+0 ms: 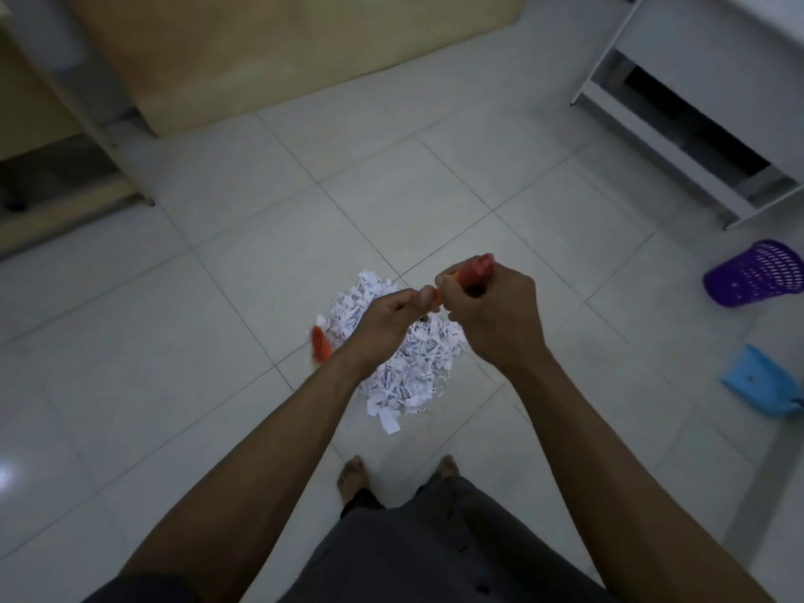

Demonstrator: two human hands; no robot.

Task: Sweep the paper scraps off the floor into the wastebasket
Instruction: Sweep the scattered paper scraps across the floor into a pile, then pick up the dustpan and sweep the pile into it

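Dark trousers (435, 550) and bare feet (350, 476) nearest, bottom centre. Left grip (391, 315) and right grip (491, 315) both curled round red-orange broom handle (476, 269), side by side above pile; right grip at handle top. Lower stretch of handle blurred, left of left wrist. Paper scraps (417, 359) heaped in white pile on tiled floor (217, 298), just beyond feet. Purple wastebasket (757, 274) at right edge, well apart from pile. Blue dustpan (757, 380) on floor, nearer than wastebasket.
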